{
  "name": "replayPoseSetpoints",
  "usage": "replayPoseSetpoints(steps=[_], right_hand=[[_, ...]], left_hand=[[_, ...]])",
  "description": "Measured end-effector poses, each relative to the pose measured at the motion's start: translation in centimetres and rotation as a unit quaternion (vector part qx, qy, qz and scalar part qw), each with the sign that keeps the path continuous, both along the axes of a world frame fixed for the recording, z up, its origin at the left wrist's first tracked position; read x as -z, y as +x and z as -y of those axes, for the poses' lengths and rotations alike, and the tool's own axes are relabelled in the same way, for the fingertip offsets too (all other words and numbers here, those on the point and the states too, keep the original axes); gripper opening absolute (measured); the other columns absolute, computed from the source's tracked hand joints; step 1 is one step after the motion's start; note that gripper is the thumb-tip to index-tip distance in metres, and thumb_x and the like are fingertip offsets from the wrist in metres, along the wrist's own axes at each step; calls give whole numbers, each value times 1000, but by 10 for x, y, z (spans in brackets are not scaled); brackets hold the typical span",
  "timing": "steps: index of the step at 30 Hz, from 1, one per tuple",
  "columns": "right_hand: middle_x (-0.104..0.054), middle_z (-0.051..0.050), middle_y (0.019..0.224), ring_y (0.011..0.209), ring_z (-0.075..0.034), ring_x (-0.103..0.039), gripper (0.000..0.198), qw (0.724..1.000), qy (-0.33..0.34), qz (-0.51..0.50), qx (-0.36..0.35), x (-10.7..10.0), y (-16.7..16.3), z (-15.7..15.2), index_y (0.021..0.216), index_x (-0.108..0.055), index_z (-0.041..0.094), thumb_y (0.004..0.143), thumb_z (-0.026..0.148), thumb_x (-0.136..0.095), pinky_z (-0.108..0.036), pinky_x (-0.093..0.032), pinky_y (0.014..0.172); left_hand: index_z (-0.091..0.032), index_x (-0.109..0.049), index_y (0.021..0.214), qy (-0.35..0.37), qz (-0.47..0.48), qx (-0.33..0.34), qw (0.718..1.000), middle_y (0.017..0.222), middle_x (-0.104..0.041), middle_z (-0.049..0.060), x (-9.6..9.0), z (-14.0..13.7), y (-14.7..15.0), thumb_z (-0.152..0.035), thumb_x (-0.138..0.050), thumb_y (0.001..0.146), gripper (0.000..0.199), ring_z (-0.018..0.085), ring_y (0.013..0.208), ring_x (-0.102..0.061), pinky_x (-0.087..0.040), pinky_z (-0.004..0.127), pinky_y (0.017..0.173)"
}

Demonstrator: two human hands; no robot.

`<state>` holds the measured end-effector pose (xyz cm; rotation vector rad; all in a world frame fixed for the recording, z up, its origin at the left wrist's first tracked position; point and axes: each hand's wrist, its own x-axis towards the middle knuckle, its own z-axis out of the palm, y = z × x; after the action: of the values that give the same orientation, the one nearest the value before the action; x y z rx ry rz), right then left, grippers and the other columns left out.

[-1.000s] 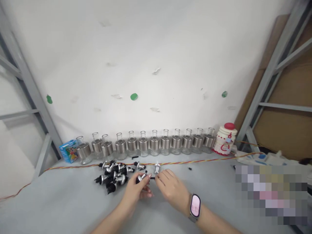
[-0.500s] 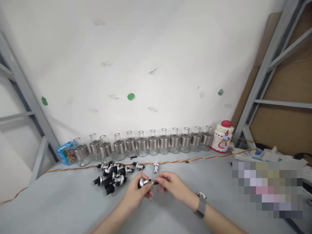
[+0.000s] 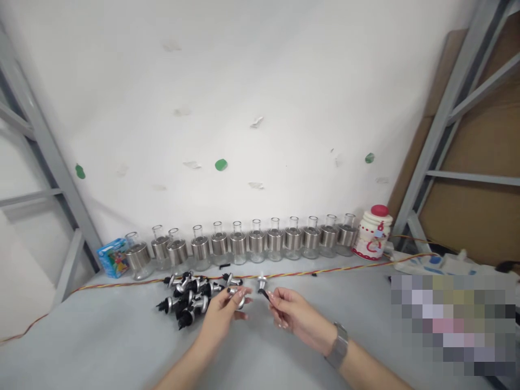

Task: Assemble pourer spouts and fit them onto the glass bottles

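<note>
Fingers (image 3: 241, 315) of the left hand (image 3: 219, 311) curl closed around a shiny silver metal pourer (image 3: 242, 303), partly hidden, above a grey tabletop (image 3: 122, 330); the right hand (image 3: 294, 311) pinches a slim black piece (image 3: 264, 294) nearby. Silver-and-black pourers (image 3: 197, 306) lie piled to the left. Beyond, twelve clear glass bottles with steel sleeves (image 3: 257, 240) line a white wall (image 3: 292, 97) between grey metal frames (image 3: 436, 130).

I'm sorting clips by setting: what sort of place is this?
Probably a workshop bench, judging by the row of glass bottles, piled black-and-silver spouts and grey metal framing.
</note>
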<state>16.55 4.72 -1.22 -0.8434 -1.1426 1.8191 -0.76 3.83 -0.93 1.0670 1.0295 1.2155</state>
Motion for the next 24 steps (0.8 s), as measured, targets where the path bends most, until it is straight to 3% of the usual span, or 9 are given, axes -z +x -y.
replayPoseSetpoints(steps=[5, 9, 13, 18, 24], right_hand=[[-46, 7, 47, 39, -4, -33, 37, 999, 7, -36, -29, -5, -6, 11, 59, -42, 17, 63, 43, -68, -21, -18, 43], [-43, 7, 49, 40, -3, -25, 34, 999, 37, -31, -23, -7, -9, 17, 58, -43, 17, 65, 39, -68, -22, -13, 43], [-46, 4, 53, 46, -5, -28, 35, 999, 43, 4, -14, -9, -10, 19, 57, -45, 16, 62, 40, -69, -23, -14, 45], [-44, 5, 53, 49, -6, -30, 35, 999, 36, 11, -18, -9, -13, 22, 56, -46, 15, 61, 40, -71, -22, -17, 49], [-42, 5, 53, 48, -5, -29, 37, 999, 34, 1, -21, 0, -15, 20, 55, -43, 16, 61, 40, -70, -23, -16, 49]], left_hand=[[-15, -64, 81, 1, 84, 71, 994, 80, -60, 6, 4, 11, 14, -34, -67, 62, 28, 19, 76, -52, -43, 28, 59], [-15, -61, 92, -1, 41, 85, 996, 76, -55, 2, 2, 20, 16, -19, -56, 62, 31, 13, 65, -45, -34, 23, 53], [-21, -52, 108, 6, -25, 123, 992, 76, -46, -2, 5, 21, 10, -13, -48, 62, 47, 9, 57, -37, -28, 21, 49], [-27, -46, 114, 55, -21, 177, 982, 91, -39, -1, 12, 18, 8, -12, -58, 55, 62, 11, 70, -43, -34, 21, 58], [-31, -42, 121, 89, -43, 199, 975, 106, -37, 2, -5, 32, 9, -28, -63, 68, 57, 20, 96, -43, -38, 31, 82]])
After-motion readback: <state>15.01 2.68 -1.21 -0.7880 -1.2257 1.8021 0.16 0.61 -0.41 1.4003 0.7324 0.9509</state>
